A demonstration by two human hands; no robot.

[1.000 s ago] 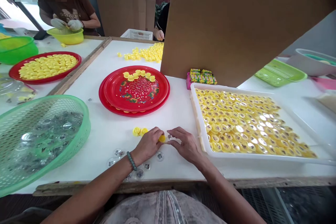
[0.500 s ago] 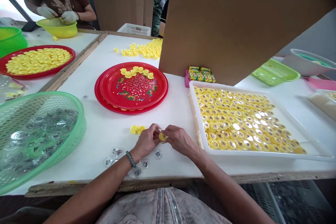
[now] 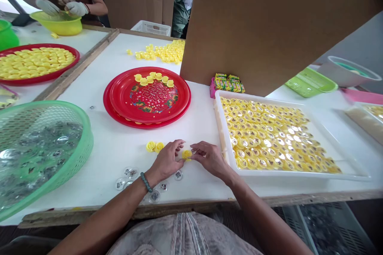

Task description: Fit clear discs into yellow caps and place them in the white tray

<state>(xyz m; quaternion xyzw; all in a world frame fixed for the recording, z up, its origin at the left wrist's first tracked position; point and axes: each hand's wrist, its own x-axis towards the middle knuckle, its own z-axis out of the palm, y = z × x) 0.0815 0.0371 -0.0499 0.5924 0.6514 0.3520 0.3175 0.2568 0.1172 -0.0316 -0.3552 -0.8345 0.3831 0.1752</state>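
Note:
A small yellow round cap [image 3: 187,154] is between my hands, just above the white table. My right hand [image 3: 211,159] pinches its right side between thumb and fingers. My left hand [image 3: 167,161], with a beaded bracelet at the wrist, has thumb and forefinger spread apart; its thumb tip is close to the cap's lower left edge, and whether it touches I cannot tell. Beside the left hand lie loose yellow caps [image 3: 154,146]. Near my left wrist are several clear discs with dark printed pictures [image 3: 154,196], some hidden under the forearm.
Right stands a white tray [image 3: 338,139] of capped yellow pieces. Ahead are stacked red plates [image 3: 149,116]; left, a green basket [image 3: 86,135] of clear discs. A cardboard sheet [image 3: 254,28] rises behind small packets [image 3: 229,83]. A gloved co-worker [image 3: 76,8] works over a yellow basin [image 3: 64,28].
The cap has tilted, so its printed face no longer shows plainly. My left fingers have spread away from it, and my right hand has shifted slightly right. The view has moved a little.

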